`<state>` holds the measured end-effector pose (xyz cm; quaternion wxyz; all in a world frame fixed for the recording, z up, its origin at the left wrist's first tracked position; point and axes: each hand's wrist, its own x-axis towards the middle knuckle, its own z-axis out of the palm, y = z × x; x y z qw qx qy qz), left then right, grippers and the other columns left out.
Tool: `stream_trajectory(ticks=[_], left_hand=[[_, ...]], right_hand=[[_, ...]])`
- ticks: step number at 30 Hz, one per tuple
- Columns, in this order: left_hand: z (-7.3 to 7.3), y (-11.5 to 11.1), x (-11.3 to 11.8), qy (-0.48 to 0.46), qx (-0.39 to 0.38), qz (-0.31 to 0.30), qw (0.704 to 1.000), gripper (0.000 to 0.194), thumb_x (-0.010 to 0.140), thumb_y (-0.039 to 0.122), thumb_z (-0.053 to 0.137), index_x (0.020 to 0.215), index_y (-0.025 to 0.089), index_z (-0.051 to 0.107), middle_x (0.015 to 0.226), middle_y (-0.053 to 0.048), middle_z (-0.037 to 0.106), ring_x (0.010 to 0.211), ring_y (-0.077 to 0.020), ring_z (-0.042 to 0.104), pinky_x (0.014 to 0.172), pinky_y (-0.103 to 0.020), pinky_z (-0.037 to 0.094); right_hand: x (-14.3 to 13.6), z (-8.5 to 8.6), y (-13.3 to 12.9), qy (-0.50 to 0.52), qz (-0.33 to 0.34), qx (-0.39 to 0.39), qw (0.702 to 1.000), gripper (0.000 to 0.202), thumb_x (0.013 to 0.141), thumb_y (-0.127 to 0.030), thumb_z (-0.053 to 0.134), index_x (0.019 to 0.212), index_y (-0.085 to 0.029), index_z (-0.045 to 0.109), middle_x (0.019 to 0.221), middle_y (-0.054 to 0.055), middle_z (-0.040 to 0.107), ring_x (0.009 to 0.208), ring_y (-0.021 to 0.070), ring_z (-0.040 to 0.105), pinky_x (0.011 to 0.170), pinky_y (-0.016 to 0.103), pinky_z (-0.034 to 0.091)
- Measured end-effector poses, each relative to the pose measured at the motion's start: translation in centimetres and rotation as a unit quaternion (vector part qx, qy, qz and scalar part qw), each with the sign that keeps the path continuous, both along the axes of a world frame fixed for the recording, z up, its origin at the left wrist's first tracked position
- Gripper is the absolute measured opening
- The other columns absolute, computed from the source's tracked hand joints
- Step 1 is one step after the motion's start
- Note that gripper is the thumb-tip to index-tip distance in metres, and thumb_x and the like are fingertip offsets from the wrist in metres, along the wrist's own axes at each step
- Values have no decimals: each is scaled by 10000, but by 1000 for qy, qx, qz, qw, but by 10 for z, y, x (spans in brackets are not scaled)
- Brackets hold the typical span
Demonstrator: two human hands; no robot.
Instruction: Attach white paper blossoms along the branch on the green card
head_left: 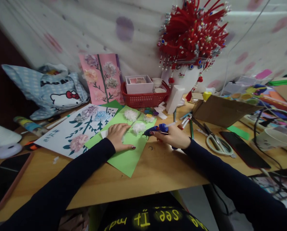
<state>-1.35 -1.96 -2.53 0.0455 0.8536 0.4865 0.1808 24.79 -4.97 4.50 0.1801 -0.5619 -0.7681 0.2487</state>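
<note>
A light green sheet [130, 160] lies at an angle on the table, with several white fluffy flowers on its upper part. My left hand [118, 136] rests flat on the sheet's left side, fingers spread, beside the middle white flower [139, 128]. From the right, my right hand [173, 137] is wrapped round a blue glue gun [159, 129]. The gun's nozzle points left, close to the middle flower; whether it touches is unclear. Another white flower [130, 115] sits further back, and a white one with a yellow centre [148, 118] is at the right edge.
A white sheet with paper flowers [61, 136] lies left, a phone [7, 179] nearer. Behind stand a pink picture [102, 78], a red basket [143, 100] and a red beaded headdress [193, 38]. Scissors [218, 144], a black phone [244, 149] and a paper cup [273, 139] are right.
</note>
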Motion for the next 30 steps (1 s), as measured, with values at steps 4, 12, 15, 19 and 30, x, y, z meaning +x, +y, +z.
stream_trajectory(ticks=[4, 12, 15, 19, 30], left_hand=[[1, 0, 1, -7, -4, -2, 1000, 886, 541, 685, 670, 1265, 213, 475, 1288, -123, 505, 1189, -354, 414, 1001, -496, 270], [2, -1, 1, -13, -6, -7, 1000, 857, 549, 691, 654, 1252, 230, 488, 1275, -113, 512, 1178, -352, 417, 1003, -497, 259], [1, 0, 1, -15, -8, -2, 1000, 870, 528, 690, 666, 1245, 227, 496, 1270, -111, 517, 1176, -358, 417, 998, -501, 263], [1, 1, 1, -15, -11, 0, 1000, 881, 522, 697, 666, 1246, 224, 496, 1271, -115, 518, 1172, -355, 425, 999, -502, 264], [0, 1, 1, -13, 1, -4, 1000, 878, 529, 721, 645, 1236, 216, 513, 1268, -121, 526, 1171, -350, 431, 991, -499, 269]], right_hand=[[-4, -1, 5, 28, 9, 19, 999, 421, 823, -541, 508, 642, -174, 605, 590, 28, 640, 544, 141, 569, 511, 251, 385], [-5, -5, 8, 23, 40, 16, 999, 411, 836, -533, 501, 705, -175, 651, 596, 23, 655, 564, 148, 584, 529, 251, 392], [-9, -3, 7, 14, 21, 30, 999, 404, 835, -535, 501, 724, -177, 649, 604, 22, 649, 579, 152, 584, 537, 253, 390], [-14, -2, 5, -13, 19, 38, 999, 382, 830, -510, 515, 692, -172, 630, 580, 16, 626, 551, 143, 552, 520, 250, 363], [-5, 0, 2, -21, 27, 30, 999, 408, 840, -534, 492, 713, -186, 662, 594, 18, 653, 569, 154, 585, 550, 263, 396]])
